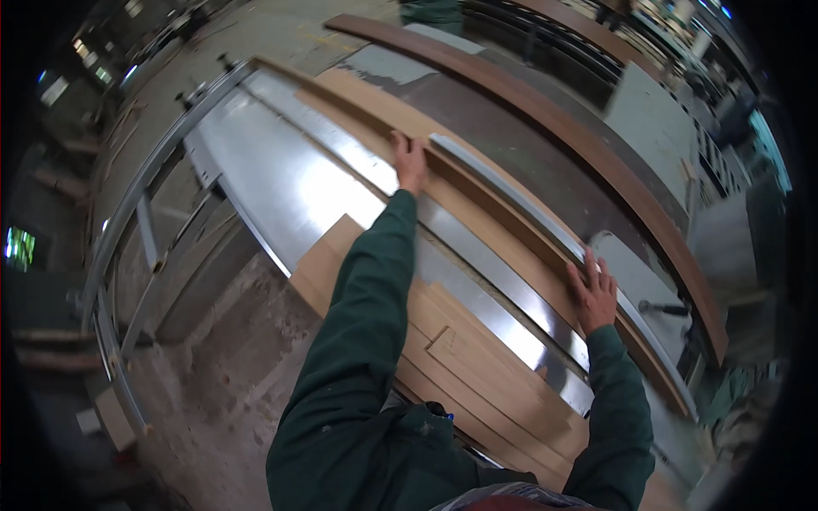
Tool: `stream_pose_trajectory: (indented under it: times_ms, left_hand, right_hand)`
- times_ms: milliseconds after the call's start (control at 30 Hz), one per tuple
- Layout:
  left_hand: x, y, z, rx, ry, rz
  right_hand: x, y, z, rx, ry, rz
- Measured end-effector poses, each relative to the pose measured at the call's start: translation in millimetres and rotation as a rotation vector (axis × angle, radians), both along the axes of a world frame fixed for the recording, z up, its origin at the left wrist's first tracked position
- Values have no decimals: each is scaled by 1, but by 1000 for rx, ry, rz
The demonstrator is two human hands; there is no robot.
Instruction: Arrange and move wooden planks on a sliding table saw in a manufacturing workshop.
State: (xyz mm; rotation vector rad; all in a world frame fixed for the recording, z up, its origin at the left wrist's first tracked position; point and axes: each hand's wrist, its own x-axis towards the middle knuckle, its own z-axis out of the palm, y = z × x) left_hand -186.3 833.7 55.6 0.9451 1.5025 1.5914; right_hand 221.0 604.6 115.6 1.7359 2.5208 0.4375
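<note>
A long light-brown wooden board [503,207] lies at a slant across a shiny metal machine table [281,157], beside a grey metal rail [511,192]. My left hand [410,163] is on the board's edge, with the fingers bent over it and the thumb apart. Farther right and nearer, my right hand [594,294] rests across the board and the rail with its fingers spread. What the fingertips touch on the far side is hidden. Several flat wooden pieces [464,341] lie between my forearms, close to my body.
A long dark-brown board [545,128] stretches along the far side. A dark-handled tool [665,307] lies on a pale surface at the right. Metal frame bars [146,230] extend off the table's left end. At the top, part of a person in green [431,13] shows.
</note>
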Motion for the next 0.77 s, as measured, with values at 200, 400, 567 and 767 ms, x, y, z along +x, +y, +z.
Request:
stream_pose_trajectory:
  times_ms: [200, 400, 567, 767]
  left_hand:
    - [12, -21, -7, -45, 24, 149]
    - [145, -99, -6, -164, 43, -100]
    - [249, -182, 22, -216, -124, -284]
    - [263, -188, 24, -210, -289, -267]
  right_hand:
    - [-23, 9, 0, -19, -17, 49]
    - [-18, 3, -5, 101, 24, 75]
    - [-11, -1, -12, 150, 4, 51]
    - [-17, 3, -10, 202, 49, 84]
